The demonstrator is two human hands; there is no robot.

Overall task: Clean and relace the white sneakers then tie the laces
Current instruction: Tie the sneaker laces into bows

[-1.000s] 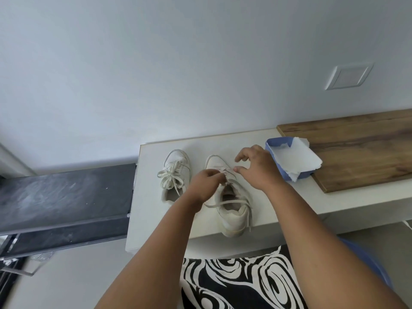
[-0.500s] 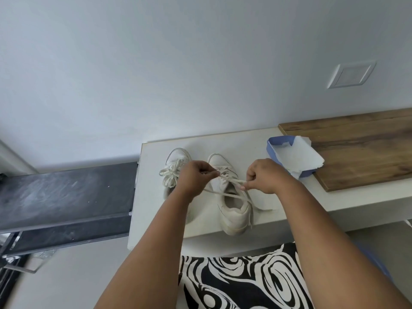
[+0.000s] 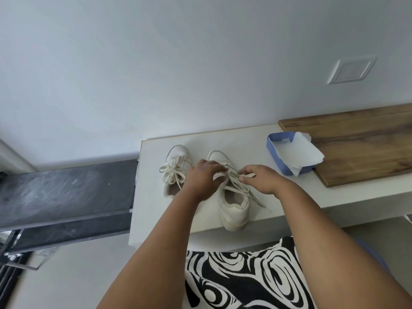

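Two white sneakers stand side by side on a white counter (image 3: 200, 221), toes toward the wall. The left sneaker (image 3: 177, 168) has its laces tied in a bow. The right sneaker (image 3: 234, 206) has loose laces (image 3: 236, 186) crossing over its tongue, with one end trailing off its right side. My left hand (image 3: 205, 179) pinches a lace loop over the tongue. My right hand (image 3: 259, 180) pinches the other lace strand just to the right of it. Both hands sit close together above the shoe's opening.
A blue tray (image 3: 275, 152) lined with white paper sits right of the shoes, partly on a wooden board (image 3: 361, 143). A dark grey ledge (image 3: 64, 197) lies left, below counter level. A wall plate (image 3: 351, 69) is on the wall. Patterned black-and-white fabric (image 3: 240, 279) is below.
My hands pulled the laces apart half a second ago and have now come back together over the tongue, each still holding lace. The shoes have not moved.
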